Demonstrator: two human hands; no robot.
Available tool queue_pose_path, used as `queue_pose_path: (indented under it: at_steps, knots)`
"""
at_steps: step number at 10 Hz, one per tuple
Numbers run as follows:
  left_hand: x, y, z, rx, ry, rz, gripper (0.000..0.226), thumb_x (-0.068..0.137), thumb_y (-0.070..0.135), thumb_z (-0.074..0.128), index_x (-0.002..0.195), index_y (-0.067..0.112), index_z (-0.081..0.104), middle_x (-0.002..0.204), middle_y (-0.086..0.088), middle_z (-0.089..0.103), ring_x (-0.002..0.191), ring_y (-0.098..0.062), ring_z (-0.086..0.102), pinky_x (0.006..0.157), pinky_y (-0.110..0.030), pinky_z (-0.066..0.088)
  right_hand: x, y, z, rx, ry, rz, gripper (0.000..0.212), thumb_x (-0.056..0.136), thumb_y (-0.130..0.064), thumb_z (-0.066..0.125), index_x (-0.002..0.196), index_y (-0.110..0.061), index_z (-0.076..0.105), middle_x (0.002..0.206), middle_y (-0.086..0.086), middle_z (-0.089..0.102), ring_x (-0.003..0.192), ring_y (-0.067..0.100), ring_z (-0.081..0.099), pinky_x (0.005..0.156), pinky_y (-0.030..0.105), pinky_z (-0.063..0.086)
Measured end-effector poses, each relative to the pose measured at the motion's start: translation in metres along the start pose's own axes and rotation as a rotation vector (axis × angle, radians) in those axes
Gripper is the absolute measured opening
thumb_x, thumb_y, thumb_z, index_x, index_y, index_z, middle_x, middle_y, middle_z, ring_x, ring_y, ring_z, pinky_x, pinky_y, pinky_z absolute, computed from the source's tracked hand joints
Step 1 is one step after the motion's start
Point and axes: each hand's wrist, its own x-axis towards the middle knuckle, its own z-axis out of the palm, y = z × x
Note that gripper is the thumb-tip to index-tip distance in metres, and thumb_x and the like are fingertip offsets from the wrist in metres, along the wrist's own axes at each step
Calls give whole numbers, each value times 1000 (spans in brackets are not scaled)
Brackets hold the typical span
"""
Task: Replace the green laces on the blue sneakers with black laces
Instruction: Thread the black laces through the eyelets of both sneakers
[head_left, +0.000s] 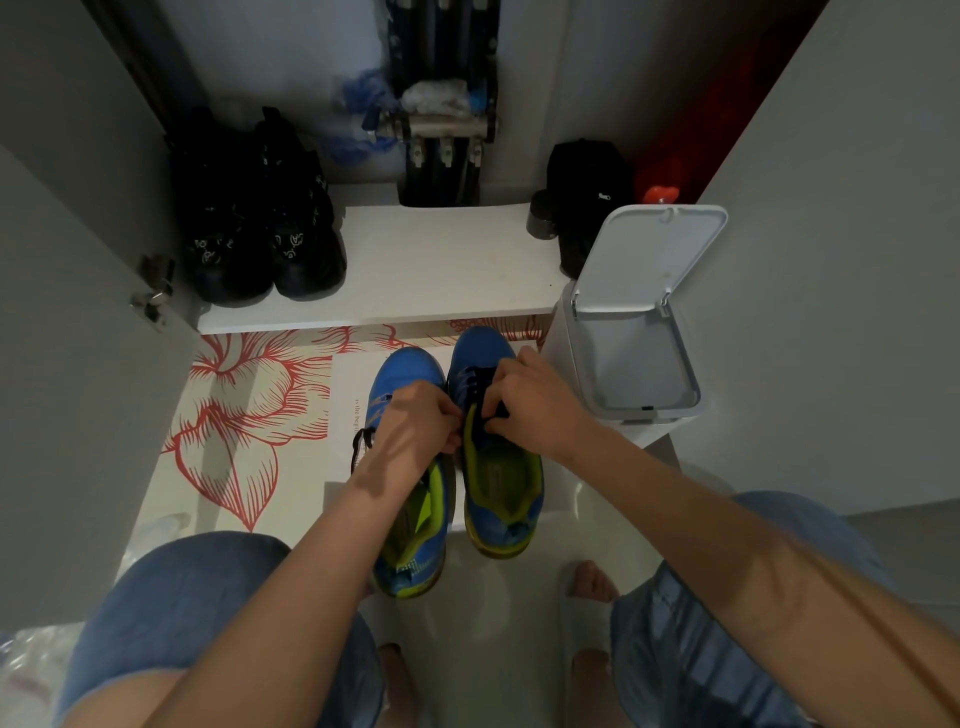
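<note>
Two blue sneakers with yellow-green linings stand side by side on a white sheet on the floor, the left sneaker (402, 374) and the right sneaker (480, 348). A black lace (475, 376) runs through the right sneaker's eyelets, and another black lace end (359, 441) hangs off the left sneaker's side. My left hand (410, 431) and my right hand (535, 405) meet over the right sneaker's tongue, each pinching the black lace near the top eyelets. No green laces are visible.
A white pedal bin (631, 358) with its lid up stands just right of the sneakers. Behind is a white cupboard shelf (436, 270) holding black shoes (260, 223) and a black bag (587, 197). A red floral mat (244, 410) lies to the left. My knees frame the bottom.
</note>
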Motion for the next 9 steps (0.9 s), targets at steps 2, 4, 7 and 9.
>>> queue_pose_path:
  at_steps: [2, 4, 7, 9]
  knots:
    - [-2, 0, 0, -35, 31, -3, 20, 94, 0, 50, 77, 7, 58, 62, -6, 58, 45, -11, 57, 42, -12, 48, 0, -8, 14, -31, 9, 6, 18, 85, -25, 61, 97, -16, 71, 105, 5, 57, 108, 24, 39, 86, 30, 35]
    - [-9, -2, 1, -29, 274, 55, 15, 93, 6, 47, 101, 2, 59, 103, -19, 64, 94, -36, 63, 84, -42, 54, 3, -6, 1, 460, 66, -11, 45, 74, -37, 73, 113, -20, 57, 116, 2, 53, 110, 18, 38, 92, 30, 33]
    - [-10, 25, -49, -744, 535, 223, 33, 90, -12, 18, 76, 12, 36, 73, -10, 50, 57, -21, 64, 49, -28, 55, 5, -5, 19, 255, -82, -5, 54, 72, -48, 73, 116, -24, 53, 122, -2, 51, 122, 23, 28, 100, 29, 8]
    - [-11, 27, -59, -867, 816, 397, 16, 102, 11, 26, 96, 19, 38, 73, -1, 50, 45, -5, 50, 47, -20, 45, 8, -6, 22, 257, -49, 50, 42, 75, -51, 69, 105, -23, 58, 117, -2, 50, 123, 22, 29, 108, 33, 4]
